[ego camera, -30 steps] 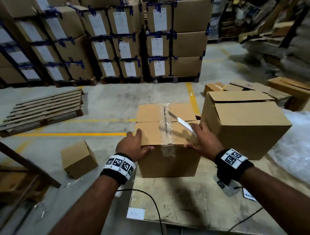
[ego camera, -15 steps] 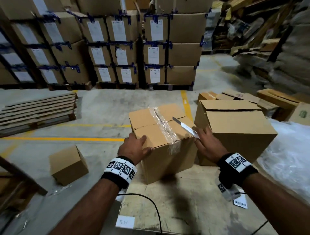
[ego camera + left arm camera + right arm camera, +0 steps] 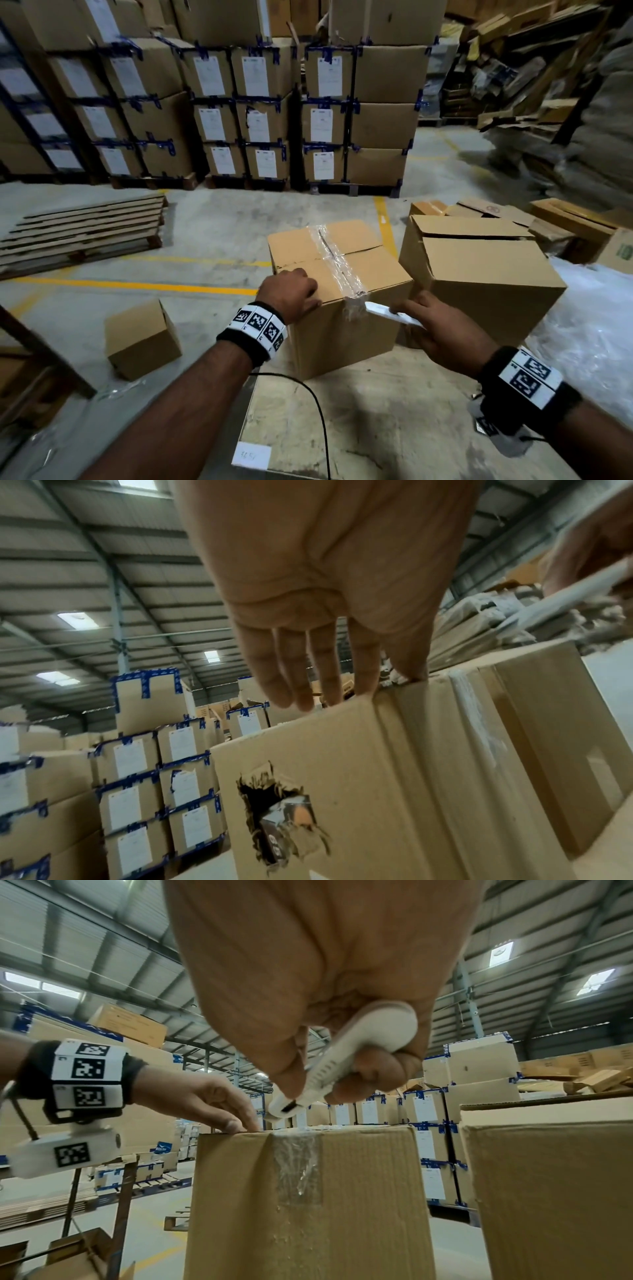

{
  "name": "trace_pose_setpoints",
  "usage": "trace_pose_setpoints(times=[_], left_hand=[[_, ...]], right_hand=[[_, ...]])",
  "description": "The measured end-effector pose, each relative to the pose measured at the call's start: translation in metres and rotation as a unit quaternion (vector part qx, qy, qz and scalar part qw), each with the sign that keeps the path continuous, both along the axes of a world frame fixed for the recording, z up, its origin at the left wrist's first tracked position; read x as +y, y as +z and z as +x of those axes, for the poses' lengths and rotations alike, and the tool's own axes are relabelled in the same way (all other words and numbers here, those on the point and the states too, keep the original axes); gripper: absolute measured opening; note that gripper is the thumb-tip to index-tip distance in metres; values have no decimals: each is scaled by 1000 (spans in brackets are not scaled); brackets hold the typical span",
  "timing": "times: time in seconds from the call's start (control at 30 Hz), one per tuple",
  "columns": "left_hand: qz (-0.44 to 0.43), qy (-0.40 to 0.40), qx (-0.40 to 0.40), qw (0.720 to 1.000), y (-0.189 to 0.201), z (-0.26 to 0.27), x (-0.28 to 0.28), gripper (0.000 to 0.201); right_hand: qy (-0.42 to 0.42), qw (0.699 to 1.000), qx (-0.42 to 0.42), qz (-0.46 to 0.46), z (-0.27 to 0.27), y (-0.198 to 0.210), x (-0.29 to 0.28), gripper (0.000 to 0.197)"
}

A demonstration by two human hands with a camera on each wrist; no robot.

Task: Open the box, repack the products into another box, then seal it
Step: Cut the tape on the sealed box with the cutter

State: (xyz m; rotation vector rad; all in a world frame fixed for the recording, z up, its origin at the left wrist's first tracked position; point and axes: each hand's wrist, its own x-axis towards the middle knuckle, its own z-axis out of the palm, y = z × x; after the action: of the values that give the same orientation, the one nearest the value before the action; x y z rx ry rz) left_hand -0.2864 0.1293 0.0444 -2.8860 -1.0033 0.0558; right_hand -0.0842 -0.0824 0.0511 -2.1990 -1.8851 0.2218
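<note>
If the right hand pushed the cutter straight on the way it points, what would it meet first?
Most likely the clear tape at the near top edge of the taped box. The right hand holds the white cutter tip right at that seam; actual contact is unclear.

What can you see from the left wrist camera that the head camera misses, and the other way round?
Only the left wrist view shows a torn hole in the side of the taped box, with something dark inside. Only the head view shows the second box beside it, the small box on the floor and the flat pallet. Both show the left hand resting on the taped box's top edge, and the right hand holding a white cutter.
</note>
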Motion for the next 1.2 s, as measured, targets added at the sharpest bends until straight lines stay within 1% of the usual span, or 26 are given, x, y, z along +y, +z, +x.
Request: trace_pose_setpoints(times=[0.17,0.33,0.57,0.93,1.07,1.2], left_hand=[[44,-92,18,995,6,6,-8,29],[76,-119,36,989,7,12,-10,29],[83,-105,33,990,-4,17,-10,33],[38,-65,9,997,-8,18,-12,29],[34,-64,1,997,-10,17,-11,26],[43,-75,-4,996,-8,18,-12,28]], right_hand=[[20,1000,-1,1,-10,3,-1,43],[28,1000,-9,-4,-15,4,2,44],[28,1000,-11,-10,-19,8,2,44],[39,999,-23,-4,-33,15,5,44],[47,999,-26,2,-39,15,5,42],[52,998,-21,8,-42,17,6,43]])
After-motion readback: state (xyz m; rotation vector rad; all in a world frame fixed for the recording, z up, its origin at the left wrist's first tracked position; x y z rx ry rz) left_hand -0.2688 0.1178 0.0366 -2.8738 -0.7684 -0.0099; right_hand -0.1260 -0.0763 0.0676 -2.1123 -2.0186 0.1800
